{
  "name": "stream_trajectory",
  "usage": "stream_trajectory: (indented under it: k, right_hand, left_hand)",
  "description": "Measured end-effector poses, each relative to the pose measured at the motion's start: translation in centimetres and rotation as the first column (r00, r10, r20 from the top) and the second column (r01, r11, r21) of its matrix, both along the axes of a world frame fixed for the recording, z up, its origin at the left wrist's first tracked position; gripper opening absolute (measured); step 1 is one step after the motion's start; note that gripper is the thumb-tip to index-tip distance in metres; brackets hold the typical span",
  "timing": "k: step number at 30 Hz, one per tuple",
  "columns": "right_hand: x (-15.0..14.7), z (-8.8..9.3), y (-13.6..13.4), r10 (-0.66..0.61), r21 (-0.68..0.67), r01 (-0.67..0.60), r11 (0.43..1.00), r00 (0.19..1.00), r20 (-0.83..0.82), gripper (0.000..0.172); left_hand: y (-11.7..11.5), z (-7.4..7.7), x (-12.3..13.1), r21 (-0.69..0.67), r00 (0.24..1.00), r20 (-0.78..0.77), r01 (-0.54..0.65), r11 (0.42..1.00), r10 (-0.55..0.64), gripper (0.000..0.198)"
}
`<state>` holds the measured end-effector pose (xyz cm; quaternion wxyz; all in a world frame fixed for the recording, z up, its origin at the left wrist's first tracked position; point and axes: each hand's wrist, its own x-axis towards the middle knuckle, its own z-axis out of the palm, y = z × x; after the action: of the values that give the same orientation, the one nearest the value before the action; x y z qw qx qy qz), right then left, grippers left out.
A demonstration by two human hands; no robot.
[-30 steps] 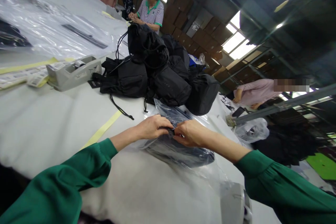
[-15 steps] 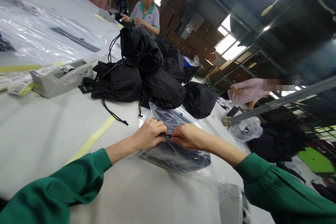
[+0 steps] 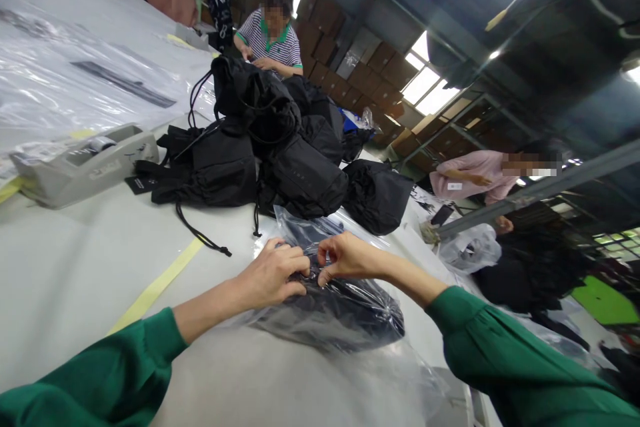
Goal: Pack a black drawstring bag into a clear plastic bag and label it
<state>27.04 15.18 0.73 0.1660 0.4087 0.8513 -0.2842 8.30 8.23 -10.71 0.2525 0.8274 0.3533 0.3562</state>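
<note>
A clear plastic bag [image 3: 345, 330] with a dark, folded fabric item inside lies in front of me on the white table. My left hand [image 3: 277, 273] is closed on the bag's upper part, thumb and curled fingers gathering the film. Just to its right, my right hand [image 3: 345, 259] hovers at the same spot with thumb and forefinger apart, close to the plastic. Behind the bag is a pile of black drawstring bags [image 3: 305, 173], several of them, with cords hanging onto the table.
Left of the pile stands a grey tape dispenser [image 3: 85, 167]. A yellow strip [image 3: 155, 287] runs along the table [image 3: 215, 373]. Clear plastic sheets [image 3: 100, 80] cover the far left. A co-worker in stripes [image 3: 273, 47] stands behind the pile; another in pink [image 3: 470, 173] is at right, past a metal bar [image 3: 540, 187].
My right thumb and forefinger have parted from their pinch on the plastic. The view has shifted slightly. The co-worker in stripes has brought both hands together lower down.
</note>
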Motion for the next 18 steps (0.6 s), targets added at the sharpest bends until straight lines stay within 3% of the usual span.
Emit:
stream_trajectory:
  k: [3,5,7,9,11,13,15,16,18]
  right_hand:
    - [2.2,-1.9,1.2,-0.165,-0.078,0.162,0.984,0.986,-0.030,0.042]
    - [3.7,-2.2,0.7,-0.255,0.060,0.259,0.964,0.965,-0.065,0.045]
    - [4.7,-2.0,-1.2,-0.290,0.275,0.322,0.906,0.945,-0.150,0.044]
    - [5.1,-2.0,-4.2,-0.184,0.439,0.269,0.857,0.956,-0.227,0.040]
    - [4.8,-2.7,-7.5,0.005,0.552,0.115,0.826,0.977,-0.211,0.040]
    - [4.3,-4.2,-10.0,0.105,0.585,-0.008,0.811,0.986,-0.132,0.052]
    - [3.9,-5.8,-11.2,0.087,0.597,-0.017,0.802,0.992,-0.089,0.060]
    - [3.9,-6.5,-11.4,0.065,0.606,0.002,0.796,0.994,-0.088,0.061]
    - [4.0,-7.4,-11.2,0.039,0.614,0.034,0.789,0.994,-0.105,0.060]
  left_hand:
    - [0.2,-0.2,0.0,-0.030,0.999,0.039,0.007,1.000,-0.006,0.017]
    - [0.5,-0.2,-0.1,-0.051,0.997,0.070,0.016,0.999,-0.012,0.017]
    - [0.8,0.1,-0.2,-0.071,0.997,0.080,0.019,0.997,-0.013,0.018]
    - [0.7,0.6,-0.3,-0.088,0.998,0.059,0.022,0.996,-0.016,0.015]
    - [0.0,1.1,-0.3,-0.073,1.000,0.020,0.019,0.997,-0.017,0.027]
    - [-1.2,0.9,-0.3,-0.034,1.000,-0.027,-0.009,0.999,0.008,0.069]
    - [-2.5,-0.1,-0.7,-0.034,0.998,-0.054,-0.036,0.999,0.034,0.099]
    - [-2.9,-0.9,-1.1,-0.064,0.998,-0.040,-0.043,0.997,0.040,0.096]
    - [-3.3,-2.7,-2.5,-0.163,0.998,0.036,-0.051,0.985,0.058,0.067]
